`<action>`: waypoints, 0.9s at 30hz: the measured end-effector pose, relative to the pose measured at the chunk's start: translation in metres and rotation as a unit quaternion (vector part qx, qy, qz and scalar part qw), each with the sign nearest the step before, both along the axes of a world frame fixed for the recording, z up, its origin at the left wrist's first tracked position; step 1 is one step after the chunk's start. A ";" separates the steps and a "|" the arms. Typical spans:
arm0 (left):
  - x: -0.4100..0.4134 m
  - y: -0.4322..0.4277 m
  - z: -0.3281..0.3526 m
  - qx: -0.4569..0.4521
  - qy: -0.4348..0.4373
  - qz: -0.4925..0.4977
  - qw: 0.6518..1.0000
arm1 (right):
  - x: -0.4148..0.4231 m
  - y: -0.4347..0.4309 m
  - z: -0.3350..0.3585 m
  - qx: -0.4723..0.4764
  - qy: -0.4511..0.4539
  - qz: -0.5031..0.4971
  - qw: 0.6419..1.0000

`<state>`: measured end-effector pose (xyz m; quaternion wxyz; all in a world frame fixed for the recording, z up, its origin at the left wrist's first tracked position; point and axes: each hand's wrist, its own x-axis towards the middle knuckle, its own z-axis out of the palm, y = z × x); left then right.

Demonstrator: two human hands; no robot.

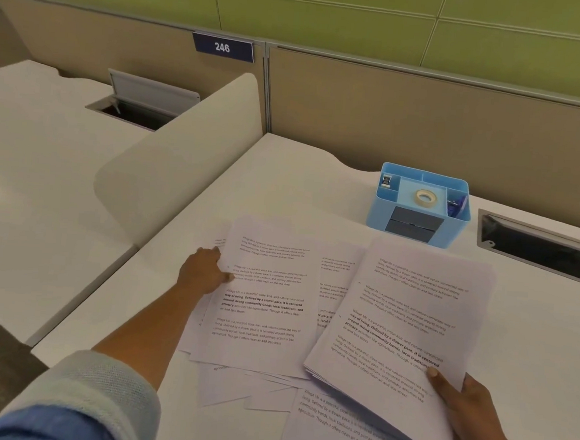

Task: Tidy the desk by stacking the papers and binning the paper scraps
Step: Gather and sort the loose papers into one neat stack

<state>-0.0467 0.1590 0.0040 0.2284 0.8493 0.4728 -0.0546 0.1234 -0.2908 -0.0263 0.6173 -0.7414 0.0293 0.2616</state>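
Observation:
Printed white sheets lie spread over the white desk [285,171]. My right hand [464,400] grips a gathered stack of papers [401,324] at its lower right corner, holding it tilted above the desk. My left hand [206,269] reaches to the left edge of a loose sheet [262,297] lying on top of several overlapping sheets, thumb on top of the paper and fingers at its edge. More loose sheets [329,422] lie near the front edge, partly under the held stack. I see no bin and no clear scraps.
A blue desk organiser [420,208] with a tape roll stands behind the papers. A cable slot [537,247] opens at the right. A rounded beige divider [179,164] separates this desk from the neighbouring desk with an open cable hatch [142,103]. Partition panels rise at the back.

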 end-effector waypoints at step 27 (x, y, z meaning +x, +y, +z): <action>0.015 -0.028 0.014 -0.079 -0.201 0.072 0.974 | -0.001 0.001 0.000 -0.009 -0.012 -0.006 1.000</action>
